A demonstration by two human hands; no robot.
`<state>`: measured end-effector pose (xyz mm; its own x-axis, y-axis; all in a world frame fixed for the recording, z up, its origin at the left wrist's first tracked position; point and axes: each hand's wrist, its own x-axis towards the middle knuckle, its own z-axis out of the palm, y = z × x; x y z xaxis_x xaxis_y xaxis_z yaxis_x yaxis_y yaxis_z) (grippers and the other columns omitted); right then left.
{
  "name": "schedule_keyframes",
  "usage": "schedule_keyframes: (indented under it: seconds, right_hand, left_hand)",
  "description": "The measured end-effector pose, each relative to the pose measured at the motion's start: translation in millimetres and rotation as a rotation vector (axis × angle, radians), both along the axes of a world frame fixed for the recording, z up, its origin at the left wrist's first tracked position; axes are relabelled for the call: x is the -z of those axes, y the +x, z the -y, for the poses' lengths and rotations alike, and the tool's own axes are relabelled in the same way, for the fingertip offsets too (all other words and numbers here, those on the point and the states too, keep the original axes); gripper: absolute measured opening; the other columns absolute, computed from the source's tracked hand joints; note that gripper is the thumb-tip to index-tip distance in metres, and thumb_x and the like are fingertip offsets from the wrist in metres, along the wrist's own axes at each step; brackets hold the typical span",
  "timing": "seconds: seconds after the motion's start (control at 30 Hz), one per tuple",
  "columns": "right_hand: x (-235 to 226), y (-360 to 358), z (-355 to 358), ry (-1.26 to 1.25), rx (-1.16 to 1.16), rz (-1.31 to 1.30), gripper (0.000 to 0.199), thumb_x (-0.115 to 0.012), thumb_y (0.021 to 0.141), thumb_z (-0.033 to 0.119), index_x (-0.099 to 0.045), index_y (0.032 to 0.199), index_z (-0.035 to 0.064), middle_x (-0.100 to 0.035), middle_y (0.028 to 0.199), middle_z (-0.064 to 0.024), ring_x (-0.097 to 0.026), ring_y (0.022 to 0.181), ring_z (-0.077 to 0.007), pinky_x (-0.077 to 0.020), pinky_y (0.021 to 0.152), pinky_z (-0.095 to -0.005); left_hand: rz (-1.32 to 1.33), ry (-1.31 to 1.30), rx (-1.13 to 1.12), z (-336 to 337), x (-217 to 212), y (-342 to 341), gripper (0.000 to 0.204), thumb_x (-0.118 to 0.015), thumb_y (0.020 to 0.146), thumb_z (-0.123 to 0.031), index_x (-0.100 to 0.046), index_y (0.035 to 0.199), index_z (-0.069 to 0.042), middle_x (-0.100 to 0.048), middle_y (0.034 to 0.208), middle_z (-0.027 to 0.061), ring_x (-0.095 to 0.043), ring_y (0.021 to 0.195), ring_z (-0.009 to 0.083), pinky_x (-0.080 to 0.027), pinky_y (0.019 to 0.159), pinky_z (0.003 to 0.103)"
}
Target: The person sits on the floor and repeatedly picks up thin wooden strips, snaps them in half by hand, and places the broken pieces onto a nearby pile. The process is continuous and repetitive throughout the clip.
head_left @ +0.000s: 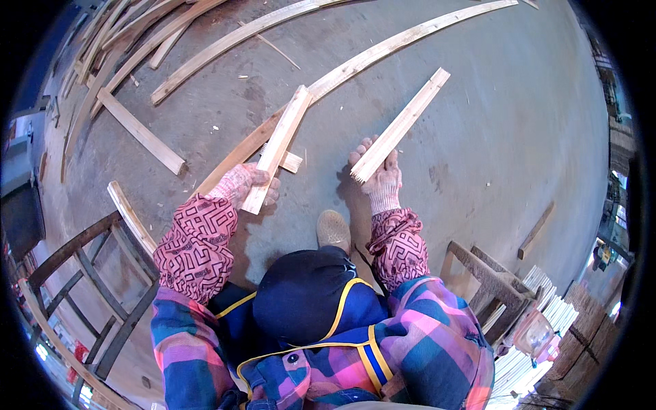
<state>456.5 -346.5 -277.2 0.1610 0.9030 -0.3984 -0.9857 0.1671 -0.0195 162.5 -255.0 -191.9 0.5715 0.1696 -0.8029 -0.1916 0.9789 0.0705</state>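
Left hand [244, 183]: gloved, clamped on the lower end of a short wooden slat [279, 147].
Right hand [380, 175]: gloved, gripping the splintered end of a second slat [402, 123], held above the concrete floor [478, 137].
Handling: both looked light, stiff, rough; best grasped near the ends, clear of splinters.
Count: two slats held; two long curved strips [383, 51] lay beyond, with more piled at upper left.
Flanks: wooden frame [89, 273] left, stool [488, 277] right.
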Motion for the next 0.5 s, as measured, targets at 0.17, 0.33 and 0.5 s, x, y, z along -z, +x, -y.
schedule_keyframes:
  seconds: [0.17,0.33,0.5]
  right_hand:
    - [-11,-1,2,-0.132,-0.011,0.020,0.040,-0.050,0.095,0.035,-0.051,0.111,-0.0019,-0.050,0.093,-0.0128,-0.051,0.079,-0.0259,-0.0470,0.070,-0.0417]
    - [-67,-29,-13,-0.723,-0.142,0.311,0.031,-0.063,0.089,0.015,-0.056,0.114,-0.0031,-0.063,0.100,-0.0135,-0.064,0.092,-0.0291,-0.0540,0.084,-0.0491]
    - [-57,-53,0,-0.658,-0.388,0.535,0.034,-0.045,0.097,0.018,-0.046,0.122,-0.0054,-0.057,0.111,-0.0205,-0.058,0.105,-0.0308,-0.0470,0.090,-0.0422]
  left_hand:
    - [-0.035,0.005,-0.014,2,-13,-1,0.019,-0.058,0.086,-0.010,-0.048,0.102,-0.004,-0.056,0.073,0.0100,-0.056,0.054,0.0195,-0.047,0.049,0.035]
    - [-0.135,0.069,0.050,5,-15,-4,0.023,-0.060,0.090,-0.023,-0.051,0.101,-0.005,-0.057,0.072,0.0088,-0.056,0.054,0.0183,-0.047,0.046,0.034]
    - [-0.114,0.086,0.010,8,3,-12,0.044,-0.064,0.087,-0.041,-0.056,0.112,-0.006,-0.061,0.077,0.0048,-0.058,0.061,0.0151,-0.049,0.054,0.036]
